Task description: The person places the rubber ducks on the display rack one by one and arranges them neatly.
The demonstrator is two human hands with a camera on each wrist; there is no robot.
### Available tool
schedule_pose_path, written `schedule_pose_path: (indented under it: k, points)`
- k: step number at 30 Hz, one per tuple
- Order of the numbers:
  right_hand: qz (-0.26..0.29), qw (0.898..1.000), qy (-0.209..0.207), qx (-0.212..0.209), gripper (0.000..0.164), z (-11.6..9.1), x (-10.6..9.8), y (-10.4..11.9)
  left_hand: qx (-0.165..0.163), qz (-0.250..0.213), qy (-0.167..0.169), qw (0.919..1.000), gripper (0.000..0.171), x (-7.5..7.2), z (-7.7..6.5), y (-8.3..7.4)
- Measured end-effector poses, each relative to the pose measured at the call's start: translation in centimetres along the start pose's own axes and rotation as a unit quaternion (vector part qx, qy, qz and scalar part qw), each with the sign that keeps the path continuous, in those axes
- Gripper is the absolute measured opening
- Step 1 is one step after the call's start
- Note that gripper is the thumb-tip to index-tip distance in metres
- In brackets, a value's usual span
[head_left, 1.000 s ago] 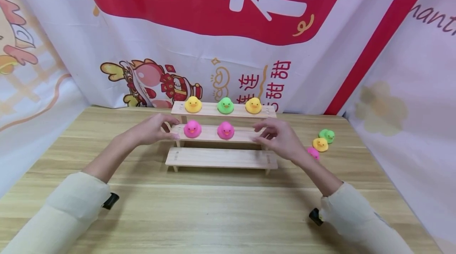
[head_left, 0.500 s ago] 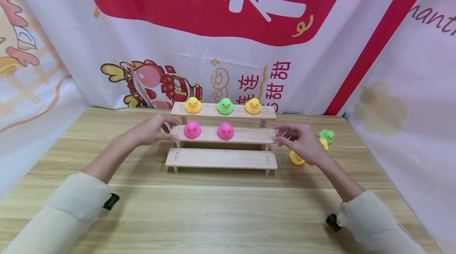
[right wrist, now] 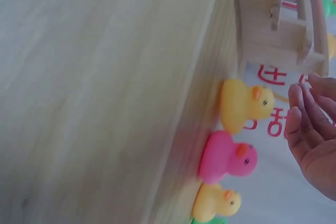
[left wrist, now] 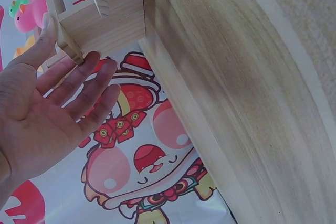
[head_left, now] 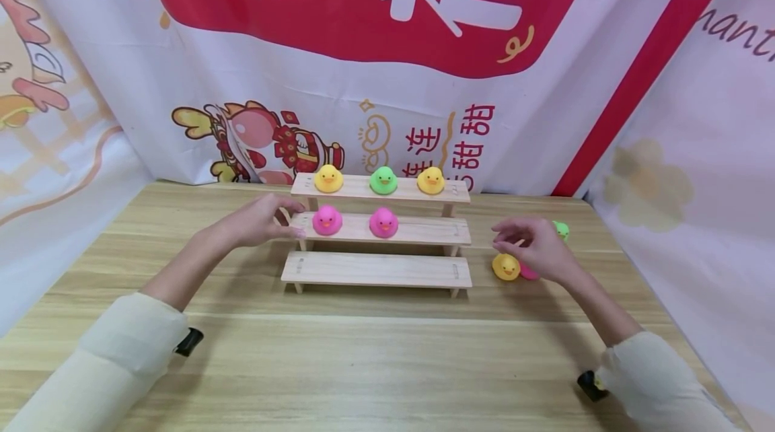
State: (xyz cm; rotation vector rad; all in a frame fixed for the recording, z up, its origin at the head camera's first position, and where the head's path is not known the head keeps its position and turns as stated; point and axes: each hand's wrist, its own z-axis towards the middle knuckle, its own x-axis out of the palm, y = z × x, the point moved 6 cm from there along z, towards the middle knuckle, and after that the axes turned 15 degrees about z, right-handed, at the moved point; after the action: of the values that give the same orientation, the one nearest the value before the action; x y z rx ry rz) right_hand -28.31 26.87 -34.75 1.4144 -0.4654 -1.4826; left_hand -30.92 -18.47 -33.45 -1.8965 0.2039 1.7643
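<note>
A three-step wooden display rack (head_left: 375, 269) stands on the table. My left hand (head_left: 262, 222) holds the left end of its middle step; in the left wrist view the thumb lies above the board and fingertips below. That step bears two pink rubber ducks (head_left: 327, 221), and the top one two yellow ducks (head_left: 430, 181) with a green duck (head_left: 383, 181) between. Right of the rack, my right hand (head_left: 533, 249) hovers with loosely bent fingers, holding nothing. Below its fingers sits a loose yellow duck (head_left: 506, 268), beside a partly covered pink duck (right wrist: 224, 158).
Farther along the loose row are another yellow duck (right wrist: 214, 203), hidden behind the hand in the head view, and a green duck (head_left: 562, 230). A printed cloth (head_left: 363, 75) hangs behind the rack, with more cloth at both sides of the wooden table (head_left: 375, 365).
My right hand has moved away from the right part of the middle step, out to the right over the loose ducks. The nearest yellow duck has come into view. My left hand stays put.
</note>
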Motion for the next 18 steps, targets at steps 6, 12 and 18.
schedule_pose_path:
  k: [6,12,18]
  points:
    - [-0.035,0.999,-0.003,0.004,0.023,-0.5,-0.9,-0.8,0.0,-0.002,0.001,1.0,0.049,0.0,0.0,0.0]
    - [-0.071,0.997,0.002,0.003,0.022,-0.7,-1.6,-1.4,-0.004,-0.008,0.003,1.0,0.049,0.0,0.0,0.0]
    - [-0.087,0.996,0.009,0.011,0.019,-1.1,-2.3,-1.8,-0.006,-0.005,0.006,1.0,0.049,-0.1,0.0,-0.1]
